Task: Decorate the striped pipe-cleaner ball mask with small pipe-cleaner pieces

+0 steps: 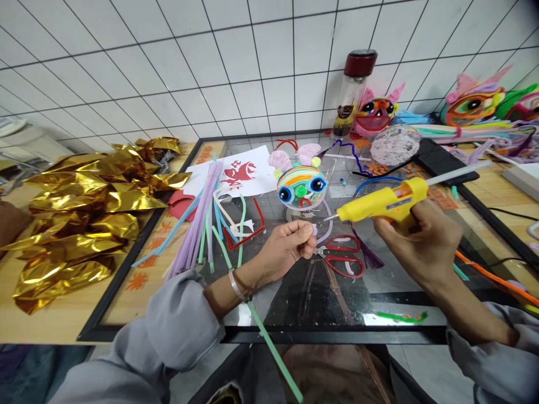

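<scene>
My right hand (421, 241) grips a yellow hot glue gun (379, 206), a white glue stick (458, 171) jutting from its back end. Its nozzle points left, just short of my left hand (290, 245), whose thumb and fingers pinch a small lilac piece of pipe cleaner (314, 229); most of that piece is hidden. Behind the hands stands a colourful animal head made of pipe cleaners (301, 188), with big blue-rimmed eyes and pink ears. Red-handled scissors (343, 255) lie on the glass beneath the gun, with a dark purple tassel (368, 249) beside them.
Lilac, green and blue pipe cleaners (202, 219) lie left of my hands, over white paper with a red print (256, 168). Gold foil (84, 219) covers the left side. A glass bottle (349, 101), a white openwork ball (394, 145), a black phone (448, 163) and finished heads (474, 101) stand or lie at right.
</scene>
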